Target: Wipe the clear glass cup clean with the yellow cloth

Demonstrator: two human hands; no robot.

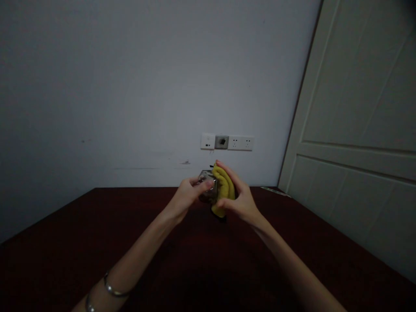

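Observation:
Above the dark red table, my left hand point(191, 193) is closed around a small clear glass or plastic container point(207, 194), its thumb lying across the near side. My right hand point(238, 197) grips a folded yellow cloth point(224, 190), fingers over the top and thumb on the near face. The cloth presses against the container's right side. Dark trim shows at the cloth's lower edge. The far side of the container is hidden, and its exact kind is hard to make out in the dim light.
The dark red tabletop point(130, 242) runs back to a pale wall point(146, 86). A row of socket plates point(240, 143) is set in the wall behind my hands. A white panelled door point(357, 130) stands along the right, near a thin strip point(275, 191) on the table's back corner.

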